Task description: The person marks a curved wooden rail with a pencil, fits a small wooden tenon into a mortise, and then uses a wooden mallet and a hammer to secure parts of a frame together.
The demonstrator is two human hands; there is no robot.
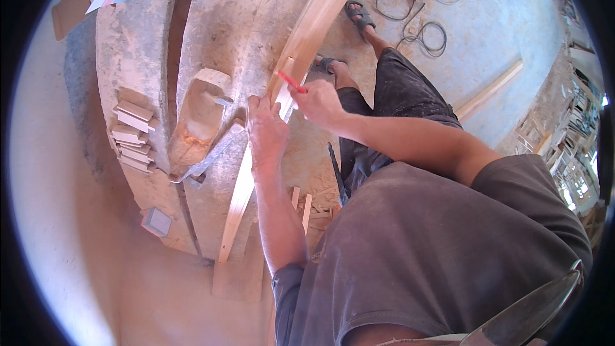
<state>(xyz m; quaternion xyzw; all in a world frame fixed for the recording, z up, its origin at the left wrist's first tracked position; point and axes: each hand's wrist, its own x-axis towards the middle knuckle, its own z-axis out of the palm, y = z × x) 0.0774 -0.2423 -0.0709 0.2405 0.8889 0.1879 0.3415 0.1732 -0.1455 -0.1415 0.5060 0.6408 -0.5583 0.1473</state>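
My right hand (318, 104) is closed around a red pencil (291, 81), whose far end lies over a pale wooden strip (238, 195). The strip runs lengthwise along the near edge of a worn workbench (224, 19). Beside the right hand, my left hand (267, 128) grips the strip, holding it against the bench; its thumb side faces the pencil. Farther along, a broader wooden board (327, 0) continues in line with the strip. The pencil's tip is too small to make out.
Left of my hands, a hollowed wooden trough (204, 112) lies on the bench. Several small wood pieces (133, 134) are stacked near the far edge, with a small grey box (157, 222) below them. A cable (426, 35) and a wooden batten (492, 90) lie on the floor.
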